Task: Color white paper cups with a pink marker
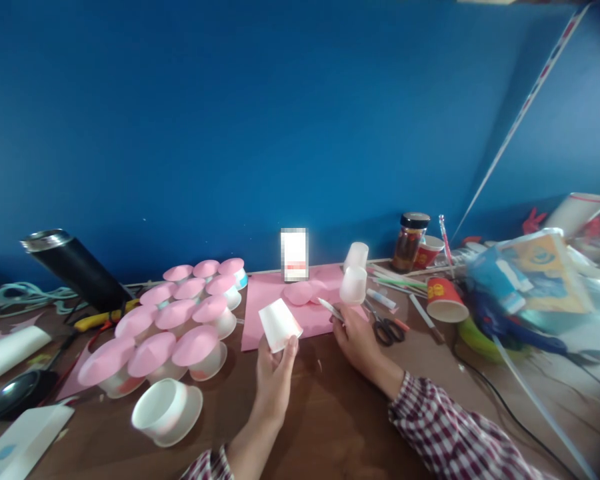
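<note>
My left hand (274, 373) grips a white paper cup (280, 325), tilted with its base up, over the front of a pink sheet (260, 293). In my right hand (353, 337) is a slim white pen (330, 308), its pointed end toward the upper left. Pink paper discs (303, 292) lie on the sheet beyond both hands. Beside my right hand stand two white cups (353, 285), upside down. Scissors (389, 331) with dark handles lie to its right. Left of my left hand are several cups topped with pink paper cones (196, 343).
At the front left, a white cup (163, 408) sits on a round base. A black flask (77, 267) leans at the back left. A jar (411, 243), a red cup (446, 299) and a plastic bag (535, 280) occupy the right. A blue wall (300, 133) rises behind.
</note>
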The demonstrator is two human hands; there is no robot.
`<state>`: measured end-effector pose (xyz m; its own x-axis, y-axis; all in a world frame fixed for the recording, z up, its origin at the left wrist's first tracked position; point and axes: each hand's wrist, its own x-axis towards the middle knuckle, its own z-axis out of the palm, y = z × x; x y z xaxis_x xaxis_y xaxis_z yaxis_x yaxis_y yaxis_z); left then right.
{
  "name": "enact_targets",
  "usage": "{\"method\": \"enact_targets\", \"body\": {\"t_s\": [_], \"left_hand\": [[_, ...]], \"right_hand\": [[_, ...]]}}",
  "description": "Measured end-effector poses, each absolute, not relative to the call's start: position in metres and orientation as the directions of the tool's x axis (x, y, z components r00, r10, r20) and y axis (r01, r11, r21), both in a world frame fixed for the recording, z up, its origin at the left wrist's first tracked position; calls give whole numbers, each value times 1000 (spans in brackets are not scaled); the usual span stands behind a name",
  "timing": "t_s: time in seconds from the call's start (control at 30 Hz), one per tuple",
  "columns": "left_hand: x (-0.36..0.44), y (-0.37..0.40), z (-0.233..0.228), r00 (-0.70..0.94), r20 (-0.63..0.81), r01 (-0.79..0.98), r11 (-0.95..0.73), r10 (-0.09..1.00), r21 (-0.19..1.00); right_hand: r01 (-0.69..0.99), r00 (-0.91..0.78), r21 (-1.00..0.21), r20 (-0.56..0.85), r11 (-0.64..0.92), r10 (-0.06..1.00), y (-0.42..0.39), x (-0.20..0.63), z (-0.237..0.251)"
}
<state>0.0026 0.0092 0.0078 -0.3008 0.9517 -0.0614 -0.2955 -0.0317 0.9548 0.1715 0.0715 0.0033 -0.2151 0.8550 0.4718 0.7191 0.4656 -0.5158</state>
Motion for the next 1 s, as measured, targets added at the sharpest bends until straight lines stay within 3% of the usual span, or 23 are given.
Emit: {"method": "enact_targets", "body": {"t_s": [0.1,0.23,0.33,0.4,0.47,0.57,0.7,1.0], "left_hand": [[3,10,7,-295,-59,-303,-35,954,952],[2,11,-1,-306,-35,-277,-54,951,959],[2,12,-5,-306,-30,-271,-57,952,961],[2,12,-6,-307,-21,-275,-67,951,959],[1,13,-6,-310,-10,-271,-78,951,959],[1,14,-6,-308,-7,-271,-81,951,959],[1,14,-6,-305,-1,-268,-85,952,960],[2,12,0,-298,-29,-267,-54,954,962]], "right_hand": [[777,-191,-454,489,435,851,74,178,9],[761,-134,-480,542,436,830,73,188,17],[783,-21,-479,618,397,786,79,208,27],[819,135,-508,621,265,772,88,229,32],[851,227,-511,568,123,791,100,252,34],[868,311,-486,375,-101,873,117,280,30],[900,260,-408,214,-156,942,128,295,18],[919,245,-354,168,-173,955,129,290,10]]}}
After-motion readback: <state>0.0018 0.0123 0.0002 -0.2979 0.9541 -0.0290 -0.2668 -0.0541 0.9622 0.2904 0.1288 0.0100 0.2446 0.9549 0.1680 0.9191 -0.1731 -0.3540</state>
